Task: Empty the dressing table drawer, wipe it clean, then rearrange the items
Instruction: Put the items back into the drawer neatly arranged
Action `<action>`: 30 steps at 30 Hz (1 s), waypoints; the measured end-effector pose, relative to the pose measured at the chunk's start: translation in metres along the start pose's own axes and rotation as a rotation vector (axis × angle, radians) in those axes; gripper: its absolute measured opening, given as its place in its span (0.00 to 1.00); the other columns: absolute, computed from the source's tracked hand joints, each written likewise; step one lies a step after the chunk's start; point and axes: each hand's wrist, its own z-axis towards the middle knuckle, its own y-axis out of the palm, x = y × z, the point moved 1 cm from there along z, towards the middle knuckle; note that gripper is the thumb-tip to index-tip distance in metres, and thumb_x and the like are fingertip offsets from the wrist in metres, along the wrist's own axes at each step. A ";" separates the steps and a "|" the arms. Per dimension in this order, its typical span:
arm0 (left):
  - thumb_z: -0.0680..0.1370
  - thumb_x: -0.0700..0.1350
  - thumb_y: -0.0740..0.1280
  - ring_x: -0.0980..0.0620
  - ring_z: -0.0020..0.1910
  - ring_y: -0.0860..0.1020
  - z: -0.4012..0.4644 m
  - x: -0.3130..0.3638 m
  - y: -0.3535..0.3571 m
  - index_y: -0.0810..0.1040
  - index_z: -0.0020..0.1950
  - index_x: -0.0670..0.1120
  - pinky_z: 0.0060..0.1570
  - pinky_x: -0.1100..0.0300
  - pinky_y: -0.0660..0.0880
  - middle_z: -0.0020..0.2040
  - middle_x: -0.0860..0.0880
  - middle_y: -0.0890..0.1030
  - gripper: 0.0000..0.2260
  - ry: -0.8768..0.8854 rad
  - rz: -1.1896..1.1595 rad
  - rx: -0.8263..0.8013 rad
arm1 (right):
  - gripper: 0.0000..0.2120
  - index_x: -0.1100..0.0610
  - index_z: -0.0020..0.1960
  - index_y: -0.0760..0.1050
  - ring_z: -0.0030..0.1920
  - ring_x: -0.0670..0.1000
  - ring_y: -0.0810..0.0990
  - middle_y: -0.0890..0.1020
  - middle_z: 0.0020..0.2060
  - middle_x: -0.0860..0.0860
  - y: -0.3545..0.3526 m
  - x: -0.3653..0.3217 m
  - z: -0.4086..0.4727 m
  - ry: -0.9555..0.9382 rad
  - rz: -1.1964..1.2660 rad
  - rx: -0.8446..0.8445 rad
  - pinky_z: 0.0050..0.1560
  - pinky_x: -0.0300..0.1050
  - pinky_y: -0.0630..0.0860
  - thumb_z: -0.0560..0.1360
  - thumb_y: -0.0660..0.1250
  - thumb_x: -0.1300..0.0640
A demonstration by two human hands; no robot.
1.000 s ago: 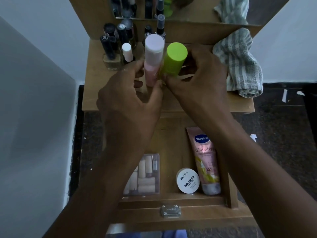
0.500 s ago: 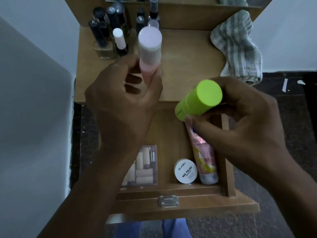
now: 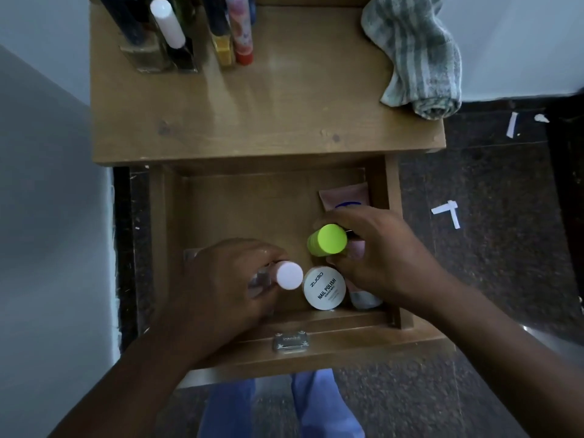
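While both hands work inside drawer (image 3: 164, 248), I read step as restocking. Left hand (image 3: 221, 289) wrapped around pink-capped bottle (image 3: 289, 275), right hand (image 3: 376, 257) clamped on green-capped bottle (image 3: 327, 240). I'd set each upright on bare wood, clear of neighbours, then let go. Drawer holds white nail polish remover tub (image 3: 325, 289) at 6 o'clock, pink tube (image 3: 344, 197) along 3 o'clock wall; 12 o'clock half bare. Cloth (image 3: 417, 55) lies on tabletop (image 3: 284, 105).
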 end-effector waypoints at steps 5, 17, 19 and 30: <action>0.70 0.54 0.74 0.61 0.49 0.78 -0.001 0.000 0.008 0.83 0.53 0.57 0.49 0.67 0.70 0.48 0.61 0.84 0.12 -0.005 0.036 -0.057 | 0.24 0.52 0.63 0.79 0.56 0.53 0.82 0.84 0.57 0.48 0.013 0.005 0.001 0.029 -0.087 -0.082 0.52 0.45 0.76 0.68 0.75 0.64; 0.74 0.55 0.73 0.61 0.50 0.76 -0.012 0.003 0.018 0.81 0.53 0.61 0.47 0.56 0.76 0.48 0.64 0.83 0.09 0.009 0.060 -0.117 | 0.23 0.52 0.63 0.75 0.56 0.53 0.77 0.80 0.56 0.48 0.015 0.003 -0.003 0.008 -0.178 -0.113 0.52 0.52 0.77 0.70 0.74 0.63; 0.74 0.54 0.73 0.61 0.49 0.76 -0.014 0.005 0.019 0.81 0.53 0.61 0.47 0.58 0.75 0.47 0.64 0.83 0.09 0.021 0.060 -0.128 | 0.22 0.52 0.62 0.76 0.56 0.53 0.76 0.80 0.56 0.48 0.014 0.004 -0.003 0.001 -0.184 -0.115 0.52 0.52 0.77 0.70 0.74 0.63; 0.75 0.55 0.70 0.60 0.50 0.78 -0.018 0.002 0.023 0.79 0.61 0.62 0.49 0.55 0.77 0.48 0.61 0.83 0.14 0.027 0.033 -0.207 | 0.21 0.50 0.62 0.74 0.57 0.52 0.75 0.80 0.56 0.48 0.014 0.005 -0.005 -0.028 -0.238 -0.123 0.53 0.50 0.76 0.72 0.76 0.59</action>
